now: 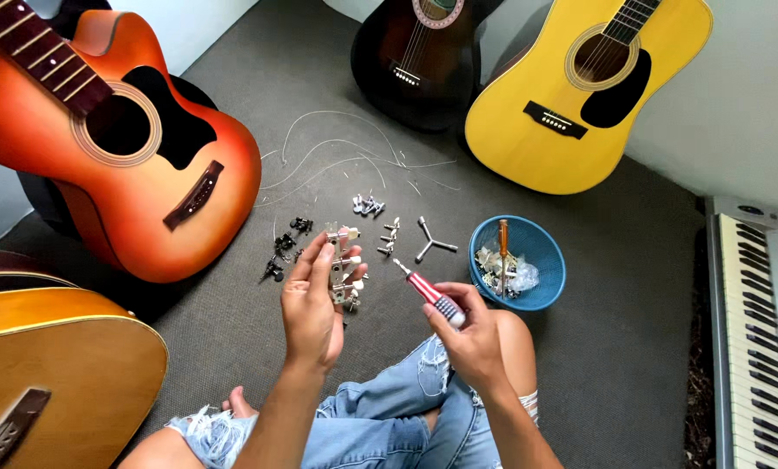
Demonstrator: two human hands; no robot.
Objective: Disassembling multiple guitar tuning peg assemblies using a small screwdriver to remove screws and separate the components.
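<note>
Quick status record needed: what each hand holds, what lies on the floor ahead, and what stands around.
left hand: holds up a strip of guitar tuning machines, pale knobs
right hand: grips a red-handled screwdriver, tip aimed at the strip
floor ahead: loose tuning pegs, dark pegs, three-armed metal tool, cut strings on grey carpet
blue bowl: small parts and an orange-handled screwdriver
around: sunburst guitar, yellow guitar, dark guitar, keyboard at right
</note>
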